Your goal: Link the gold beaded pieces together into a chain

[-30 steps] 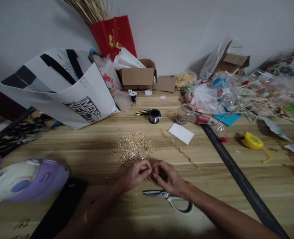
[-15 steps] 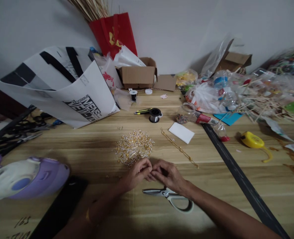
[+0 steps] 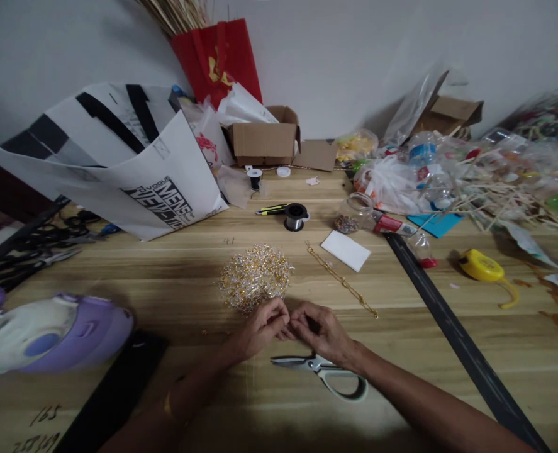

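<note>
My left hand [image 3: 265, 327] is closed in a pinch at the near edge of a round cluster of gold and clear beads on wire [image 3: 255, 277]. Its fingertips meet those of my right hand [image 3: 321, 330], which is also pinched closed. Whatever the fingers hold is too small to make out. Just below my right hand lie scissors [image 3: 320, 365] with pale handles, blades pointing left. A gold chain [image 3: 342, 280] stretches across the wood to the right of the bead cluster.
Beyond the beads are a wire spool [image 3: 294, 218], a yellow-black cutter [image 3: 272, 209] and a white card [image 3: 345, 250]. A bead jar [image 3: 357, 211] and yellow tape measure [image 3: 481, 265] are to the right; a white bag [image 3: 165, 182] stands left.
The view has shifted very slightly. Both hands keep nearly the same pinched pose, fingertips together, and the objects on the table have not visibly moved.
</note>
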Action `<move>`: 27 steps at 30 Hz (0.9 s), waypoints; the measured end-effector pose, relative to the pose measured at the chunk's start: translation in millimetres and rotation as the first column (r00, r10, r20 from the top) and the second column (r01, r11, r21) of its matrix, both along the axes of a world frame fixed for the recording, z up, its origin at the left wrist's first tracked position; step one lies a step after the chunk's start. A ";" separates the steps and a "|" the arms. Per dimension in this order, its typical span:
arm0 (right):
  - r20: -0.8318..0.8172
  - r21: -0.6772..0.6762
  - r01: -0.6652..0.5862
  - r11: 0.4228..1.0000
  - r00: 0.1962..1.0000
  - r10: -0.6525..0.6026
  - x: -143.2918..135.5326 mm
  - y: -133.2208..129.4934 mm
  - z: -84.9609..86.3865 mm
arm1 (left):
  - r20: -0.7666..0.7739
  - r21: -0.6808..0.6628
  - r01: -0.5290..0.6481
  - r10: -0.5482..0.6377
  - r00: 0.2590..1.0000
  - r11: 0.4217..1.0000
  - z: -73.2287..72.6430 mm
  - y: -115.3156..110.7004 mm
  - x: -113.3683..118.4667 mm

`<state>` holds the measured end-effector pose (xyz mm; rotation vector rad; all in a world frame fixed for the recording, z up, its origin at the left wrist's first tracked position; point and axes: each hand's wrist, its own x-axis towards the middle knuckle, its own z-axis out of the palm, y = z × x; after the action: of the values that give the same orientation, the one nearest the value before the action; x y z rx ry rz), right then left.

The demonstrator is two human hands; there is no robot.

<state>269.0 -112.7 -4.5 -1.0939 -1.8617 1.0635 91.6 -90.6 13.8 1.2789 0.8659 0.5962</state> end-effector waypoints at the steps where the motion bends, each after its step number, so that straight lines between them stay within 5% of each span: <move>1: 0.001 -0.004 0.003 1.000 1.000 -0.003 0.1 -0.1 0.5 | 0.001 0.001 -0.002 0.002 1.000 1.000 -0.4 0.3 0.0; 27: 0.000 -0.052 -0.035 0.998 0.999 0.035 2.7 2.2 -0.3 | -0.105 0.013 0.054 -0.052 0.993 0.998 -7.0 5.5 -3.5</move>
<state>271.7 -110.5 -4.8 -1.0943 -1.8695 1.1375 88.1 -85.1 6.8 1.3527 0.9122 0.4984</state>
